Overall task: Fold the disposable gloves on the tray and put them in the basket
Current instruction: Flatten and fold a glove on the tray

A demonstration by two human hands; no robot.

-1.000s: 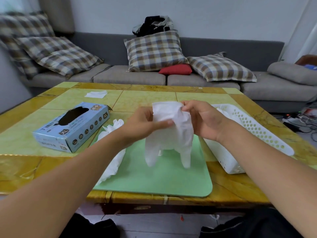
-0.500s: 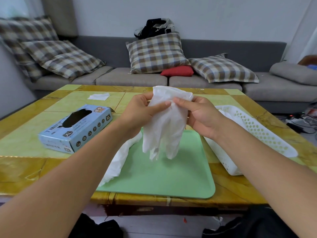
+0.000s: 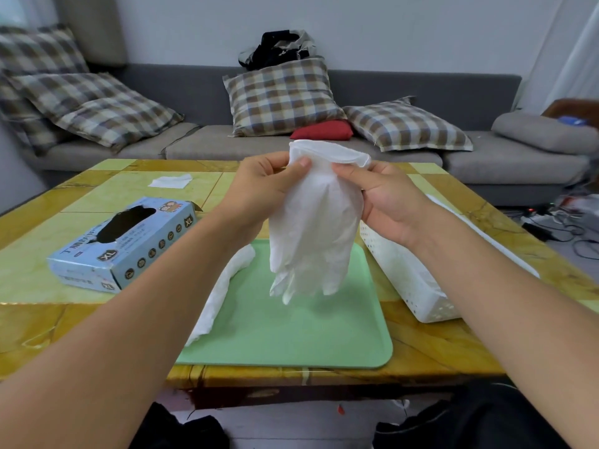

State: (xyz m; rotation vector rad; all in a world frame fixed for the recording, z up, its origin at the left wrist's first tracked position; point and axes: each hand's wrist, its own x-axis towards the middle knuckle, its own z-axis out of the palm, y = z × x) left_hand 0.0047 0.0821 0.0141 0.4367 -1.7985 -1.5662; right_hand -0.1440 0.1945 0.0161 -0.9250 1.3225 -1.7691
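the green tray lies on the near desk, with a spare glove on its left edge. above it both hands, left and right, pinch the cuff of a white glove that hangs fingers down. best to lay it flat on the tray, smooth it, then fold evenly. the basket waits just right; a glove box sits left.

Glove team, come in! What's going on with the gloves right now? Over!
Left hand and right hand pinch held glove above tray. Spare glove on tray edge. Basket clear.
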